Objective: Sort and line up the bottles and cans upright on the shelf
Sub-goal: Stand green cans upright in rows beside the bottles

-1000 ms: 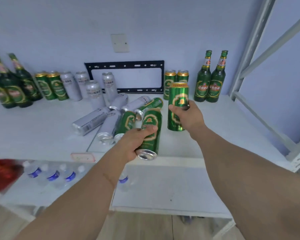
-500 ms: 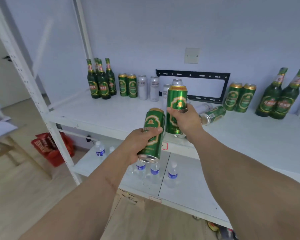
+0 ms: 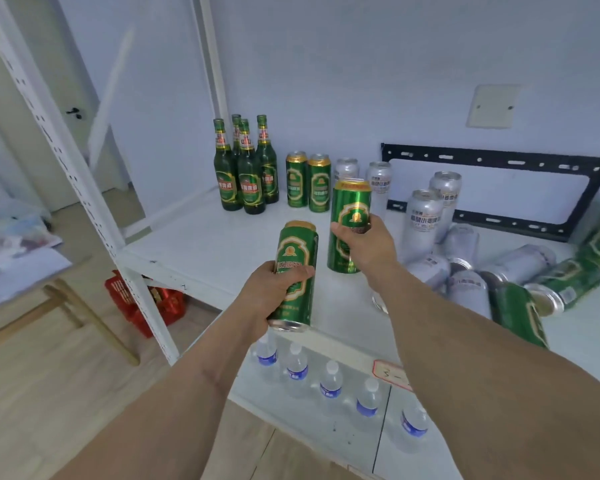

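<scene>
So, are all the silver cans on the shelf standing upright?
No, several silver cans lie on their sides on the shelf, beside four upright ones.

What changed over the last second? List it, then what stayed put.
The view swung left: the green bottles and the two standing green cans at the shelf's left end now sit ahead. Both hands carried their cans that way. Nothing was taken up or let go. The left hand keeps its grip on one green can, the right hand on the other. The toppled cans lie as before.
</scene>
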